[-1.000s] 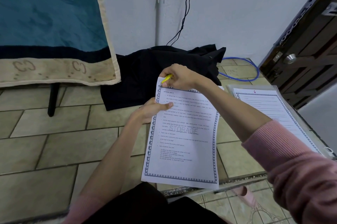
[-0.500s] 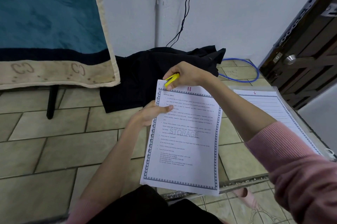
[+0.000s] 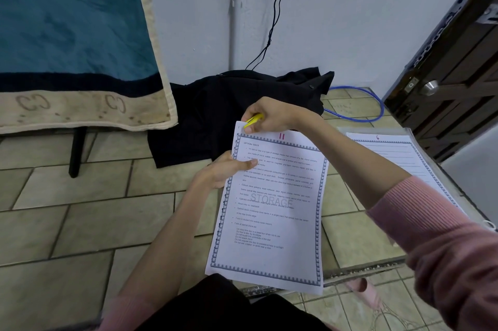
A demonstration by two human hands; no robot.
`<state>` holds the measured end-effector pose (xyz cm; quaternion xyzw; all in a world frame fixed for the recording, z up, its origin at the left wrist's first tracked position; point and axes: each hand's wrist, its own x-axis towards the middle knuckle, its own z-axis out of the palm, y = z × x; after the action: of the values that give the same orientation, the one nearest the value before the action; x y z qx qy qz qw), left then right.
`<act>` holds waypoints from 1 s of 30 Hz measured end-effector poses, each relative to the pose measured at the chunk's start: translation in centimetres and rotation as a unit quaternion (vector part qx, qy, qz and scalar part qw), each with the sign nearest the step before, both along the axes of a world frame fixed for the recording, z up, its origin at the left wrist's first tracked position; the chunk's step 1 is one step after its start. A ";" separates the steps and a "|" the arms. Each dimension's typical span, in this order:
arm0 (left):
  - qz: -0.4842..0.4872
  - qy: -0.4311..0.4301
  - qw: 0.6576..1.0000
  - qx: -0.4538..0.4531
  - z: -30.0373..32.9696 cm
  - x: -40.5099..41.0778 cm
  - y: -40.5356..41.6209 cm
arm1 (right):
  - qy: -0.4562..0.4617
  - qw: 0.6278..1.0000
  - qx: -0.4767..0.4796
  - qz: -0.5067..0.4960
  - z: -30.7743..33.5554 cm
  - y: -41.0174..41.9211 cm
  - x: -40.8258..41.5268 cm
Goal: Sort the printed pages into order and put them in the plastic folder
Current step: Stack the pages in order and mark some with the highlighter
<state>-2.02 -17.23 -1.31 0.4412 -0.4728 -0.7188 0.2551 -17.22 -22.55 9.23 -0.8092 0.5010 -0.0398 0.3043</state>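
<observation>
Just left of the plastic folder, the left hand pinches the printed pages while the right hand grips a yellow clip at their top corner. Unclipping looks underway; next, page eleven needs placing after the folder's six.

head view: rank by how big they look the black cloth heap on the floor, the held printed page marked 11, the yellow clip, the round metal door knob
1. Black cloth heap and printed page marked 11: alike, and the page is nearer, so unranked.
2. Round metal door knob.
3. Yellow clip, partly hidden by the right hand.
</observation>
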 end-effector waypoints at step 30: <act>0.002 0.008 1.000 0.024 -0.7 1.2 -0.1 | -0.172 0.821 -0.130 -0.529 -7.2 2.1 -11.4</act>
<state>-0.86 -17.36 -1.99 0.4423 -0.4525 -0.7331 0.2494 -28.63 -20.46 2.02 -0.4320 0.7819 -0.3979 0.2091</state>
